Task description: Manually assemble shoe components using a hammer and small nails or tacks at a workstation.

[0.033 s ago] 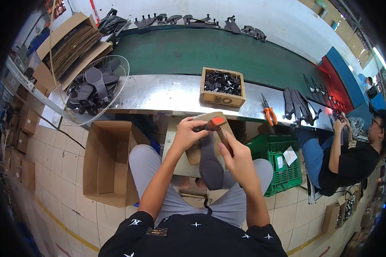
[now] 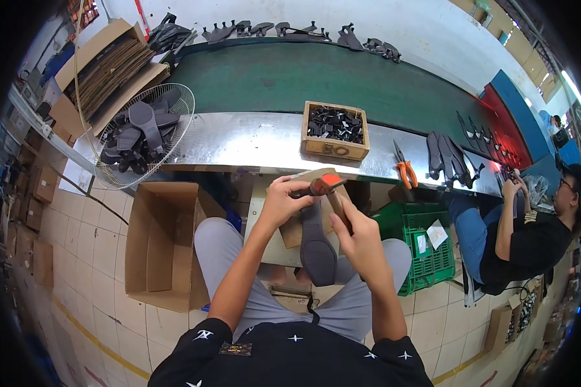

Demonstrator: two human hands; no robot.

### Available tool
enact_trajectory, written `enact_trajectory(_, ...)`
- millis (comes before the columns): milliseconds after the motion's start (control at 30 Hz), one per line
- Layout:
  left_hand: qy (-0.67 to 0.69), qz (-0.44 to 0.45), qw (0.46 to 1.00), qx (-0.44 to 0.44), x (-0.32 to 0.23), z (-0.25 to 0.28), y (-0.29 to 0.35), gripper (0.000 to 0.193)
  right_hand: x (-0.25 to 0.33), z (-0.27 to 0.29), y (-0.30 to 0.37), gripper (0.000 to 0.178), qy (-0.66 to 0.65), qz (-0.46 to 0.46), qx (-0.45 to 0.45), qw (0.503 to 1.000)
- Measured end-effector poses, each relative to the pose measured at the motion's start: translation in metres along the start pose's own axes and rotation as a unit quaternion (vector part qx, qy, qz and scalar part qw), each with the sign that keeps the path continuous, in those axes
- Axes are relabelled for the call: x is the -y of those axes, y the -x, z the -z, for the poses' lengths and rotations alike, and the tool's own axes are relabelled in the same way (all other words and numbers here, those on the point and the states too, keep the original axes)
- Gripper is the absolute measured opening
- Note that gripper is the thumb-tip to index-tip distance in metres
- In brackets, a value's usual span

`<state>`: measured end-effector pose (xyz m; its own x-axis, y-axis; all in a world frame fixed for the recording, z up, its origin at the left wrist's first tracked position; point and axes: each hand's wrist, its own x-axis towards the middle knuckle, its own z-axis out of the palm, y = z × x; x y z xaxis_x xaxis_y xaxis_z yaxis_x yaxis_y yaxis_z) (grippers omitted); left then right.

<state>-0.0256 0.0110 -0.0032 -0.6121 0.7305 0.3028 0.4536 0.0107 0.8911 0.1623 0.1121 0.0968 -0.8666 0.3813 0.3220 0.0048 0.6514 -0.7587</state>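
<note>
Between my knees lies a dark grey shoe sole point(image 2: 318, 255), its broad toe end toward me. My left hand point(image 2: 283, 203) is closed around the sole's far, heel end, which its fingers partly hide. My right hand point(image 2: 360, 235) grips the wooden handle of a hammer point(image 2: 337, 208). The hammer's head, with an orange-red face, is right at the heel end beside my left fingertips; whether they touch I cannot tell. Under the sole is a brown board point(image 2: 293, 233) on a pale low stand point(image 2: 257, 235).
Ahead, a metal ledge point(image 2: 239, 138) carries a wooden box point(image 2: 334, 149) of small black pieces, orange-handled pliers point(image 2: 403, 169) and more soles. A wire basket point(image 2: 188, 103) of soles stands left, above an open carton point(image 2: 158, 245). A green crate point(image 2: 426, 261) and a seated co-worker point(image 2: 529, 238) are right.
The hammer's head has tilted very slightly; both hands and the sole stay in place.
</note>
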Motion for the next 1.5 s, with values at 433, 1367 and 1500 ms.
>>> enact_trajectory(433, -0.135, -0.062, 0.987, 0.059, 0.013, 0.005, 0.018, 0.119, 0.023, 0.020, 0.008, 0.034, 0.027, 0.059, -0.062, 0.996)
enact_trajectory(1367, 0.018, -0.038, 0.995, 0.089, -0.091, 0.016, 0.069, 0.016, -0.023, 0.004, -0.016, 0.036, 0.144, 0.098, -0.051, 0.983)
enact_trajectory(1500, 0.160, 0.019, 0.979, 0.121, -0.147, 0.034, 0.099, 0.025, -0.035, -0.011, -0.014, 0.043, 0.251, 0.171, 0.069, 0.950)
